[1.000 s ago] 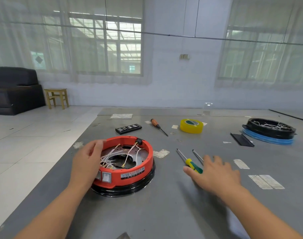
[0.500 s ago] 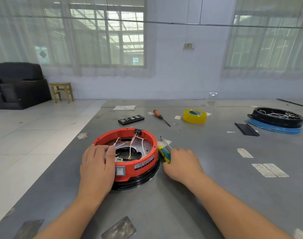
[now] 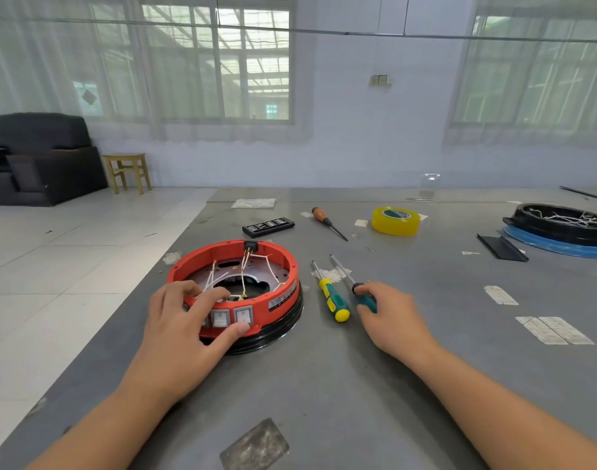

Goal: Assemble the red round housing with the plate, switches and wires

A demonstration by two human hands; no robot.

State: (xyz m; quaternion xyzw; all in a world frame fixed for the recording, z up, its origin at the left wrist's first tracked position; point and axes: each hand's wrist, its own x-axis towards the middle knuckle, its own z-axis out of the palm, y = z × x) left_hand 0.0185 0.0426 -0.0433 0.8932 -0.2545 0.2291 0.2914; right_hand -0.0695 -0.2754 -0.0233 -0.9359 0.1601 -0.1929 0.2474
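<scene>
The red round housing (image 3: 256,252) sits on a black base ring on the grey table (image 3: 375,368). Inside it lies a metal plate (image 3: 229,276) with white wires (image 3: 270,269) across it. Two white rocker switches (image 3: 232,315) face me in its front wall. My left hand (image 3: 185,327) grips the housing's near rim, fingers over the top edge, thumb under the switches. My right hand (image 3: 388,317) holds the teal handle of a screwdriver (image 3: 363,296) lying on the table. A second screwdriver (image 3: 331,296), green and yellow, lies free between the housing and that hand.
Further back lie a black bit case (image 3: 268,226), an orange-handled screwdriver (image 3: 327,222) and a yellow tape roll (image 3: 395,220). A black and blue round housing (image 3: 561,228) with a black strip (image 3: 500,247) beside it sits at the far right. The table's left edge runs close to the red housing.
My right hand brought both screwdrivers close to the housing and now holds only the teal one. My left hand turned the housing, so the switches face me.
</scene>
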